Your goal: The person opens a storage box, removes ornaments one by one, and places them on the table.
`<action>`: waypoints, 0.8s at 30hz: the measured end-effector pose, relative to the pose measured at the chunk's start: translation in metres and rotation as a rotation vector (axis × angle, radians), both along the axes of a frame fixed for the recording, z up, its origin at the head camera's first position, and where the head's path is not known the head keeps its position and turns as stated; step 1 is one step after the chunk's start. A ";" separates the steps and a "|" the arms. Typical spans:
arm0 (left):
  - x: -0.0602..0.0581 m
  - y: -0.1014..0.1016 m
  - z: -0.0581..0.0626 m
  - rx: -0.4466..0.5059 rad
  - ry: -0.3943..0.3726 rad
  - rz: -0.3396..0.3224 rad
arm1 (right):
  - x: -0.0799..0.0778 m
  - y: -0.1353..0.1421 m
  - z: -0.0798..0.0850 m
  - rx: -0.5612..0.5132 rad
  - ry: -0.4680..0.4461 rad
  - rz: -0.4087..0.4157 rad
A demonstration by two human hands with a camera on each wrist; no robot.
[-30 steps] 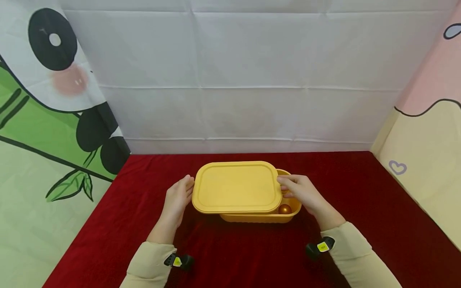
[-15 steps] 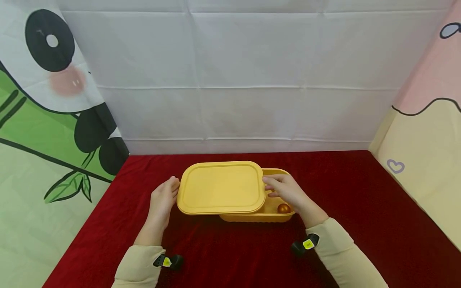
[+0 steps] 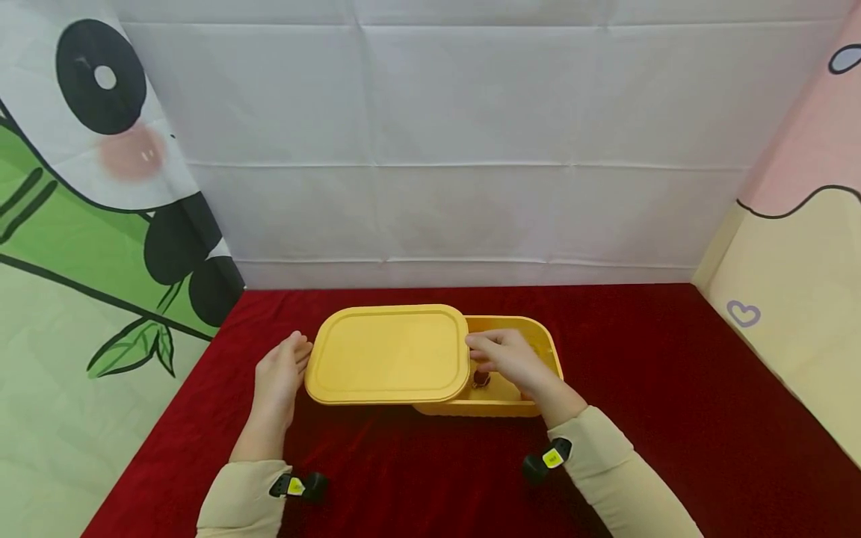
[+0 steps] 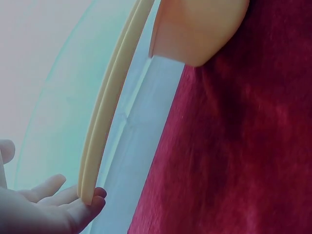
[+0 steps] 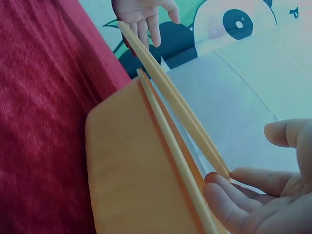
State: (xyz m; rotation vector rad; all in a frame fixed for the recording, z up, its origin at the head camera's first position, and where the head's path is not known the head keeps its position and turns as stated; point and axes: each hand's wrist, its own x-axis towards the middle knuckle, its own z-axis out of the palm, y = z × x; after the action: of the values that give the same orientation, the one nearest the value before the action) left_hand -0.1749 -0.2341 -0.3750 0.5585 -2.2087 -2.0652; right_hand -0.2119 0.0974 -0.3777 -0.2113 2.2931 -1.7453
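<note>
A yellow lid (image 3: 390,355) is held up between both hands, to the left over a yellow box (image 3: 471,409), leaving the box's right part uncovered. My left hand (image 3: 277,377) supports the lid's left edge on extended fingers (image 4: 80,212), with the thumb apart from it. At the right edge, my right hand (image 3: 514,362) touches the lid with its fingertips (image 5: 222,183); the thumb stands away. Inside the box a small dark reddish-brown thing (image 3: 480,379) shows partly below the right fingers. Lid and right hand hide other parts of the inside.
A dark red cloth (image 3: 430,471) covers the table under the box. Behind stands a pale folded backdrop (image 3: 471,149), with cartoon-printed sheets on the left (image 3: 101,224) and right (image 3: 800,299). Both wrists wear black straps with small cameras.
Both hands have carried the lid leftward, uncovering more of the box's right side. The shiny copper-coloured ball seen in the box earlier is now out of sight; a dark reddish-brown thing has come into view.
</note>
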 end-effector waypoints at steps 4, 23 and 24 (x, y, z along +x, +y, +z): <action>0.000 -0.007 0.000 -0.008 -0.019 0.024 | 0.001 -0.009 0.000 -0.025 -0.005 0.000; -0.001 -0.041 -0.006 -0.090 -0.077 0.077 | 0.005 -0.049 0.001 -0.083 0.003 0.044; -0.001 -0.042 -0.006 -0.090 -0.079 0.081 | 0.005 -0.051 0.002 -0.092 0.001 0.048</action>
State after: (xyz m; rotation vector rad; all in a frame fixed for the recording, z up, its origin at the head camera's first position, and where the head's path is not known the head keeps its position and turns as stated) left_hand -0.1760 -0.2763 -0.3810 0.7201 -2.2675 -1.9253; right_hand -0.2074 0.0460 -0.3756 -0.2820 2.1918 -1.8288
